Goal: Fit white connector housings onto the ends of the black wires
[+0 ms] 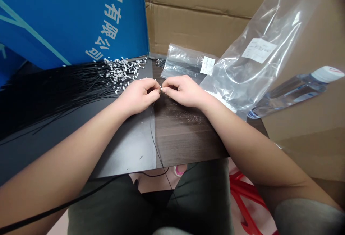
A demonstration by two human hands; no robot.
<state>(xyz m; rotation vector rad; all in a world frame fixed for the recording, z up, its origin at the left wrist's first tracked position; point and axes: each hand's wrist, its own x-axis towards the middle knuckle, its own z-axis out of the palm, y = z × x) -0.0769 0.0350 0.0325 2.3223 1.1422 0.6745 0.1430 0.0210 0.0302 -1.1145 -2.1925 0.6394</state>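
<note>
My left hand (141,94) is closed in a pinch on a thin black wire (152,130). The wire hangs from its fingertips over the table edge towards my lap. Fingertip to fingertip with it, my right hand (183,90) pinches a small pale piece (161,88) at the wire's end. Most of that piece is covered by the fingers, so its shape cannot be made out. Beyond my left hand lies a large heap of black wires (61,84) whose ends carry small white connectors (122,70).
A clear plastic bag (258,22) with white pieces at its bottom leans at the right, beside a water bottle (293,91). Behind my hands lies a smaller labelled bag (185,62). Blue (81,8) and brown cardboard (194,22) walls border the dark table (188,141).
</note>
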